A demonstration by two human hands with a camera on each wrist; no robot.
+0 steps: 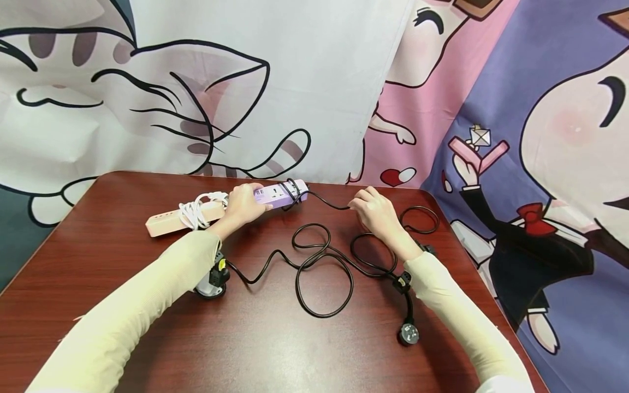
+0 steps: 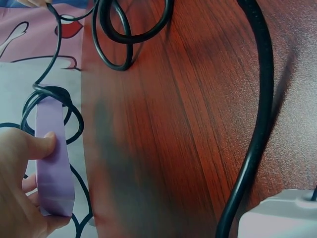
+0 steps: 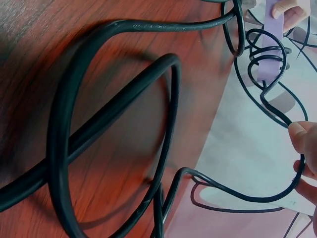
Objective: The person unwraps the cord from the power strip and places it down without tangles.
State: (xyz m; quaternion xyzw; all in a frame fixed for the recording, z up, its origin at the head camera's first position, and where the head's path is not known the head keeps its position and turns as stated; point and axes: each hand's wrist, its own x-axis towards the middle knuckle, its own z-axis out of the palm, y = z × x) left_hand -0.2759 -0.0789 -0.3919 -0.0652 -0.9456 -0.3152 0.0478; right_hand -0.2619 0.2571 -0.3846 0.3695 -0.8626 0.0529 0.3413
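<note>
Nearest me the plug [image 1: 409, 333] and most of the black cord [image 1: 324, 262] lie loose on the table [image 1: 123, 262], while further off the right hand [image 1: 375, 213] pinches it and the left hand [image 1: 244, 204] grips the purple power strip [image 1: 282, 195], barely wrapped, I'd judge.

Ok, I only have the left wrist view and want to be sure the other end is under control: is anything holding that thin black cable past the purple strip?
Observer: Yes. The right hand pinches the black cable a short way from the purple power strip.
Operator: And is my strip resting on the table?
Observer: The head view shows the left hand gripping it over the table's far edge; whether it touches the wood is unclear.
Operator: Anything else near that hand?
Observer: A pink power strip lies just to its left, with a white cord bundled on it.
Operator: Where's the plug?
Observer: A black plug lies near the right forearm.
</note>
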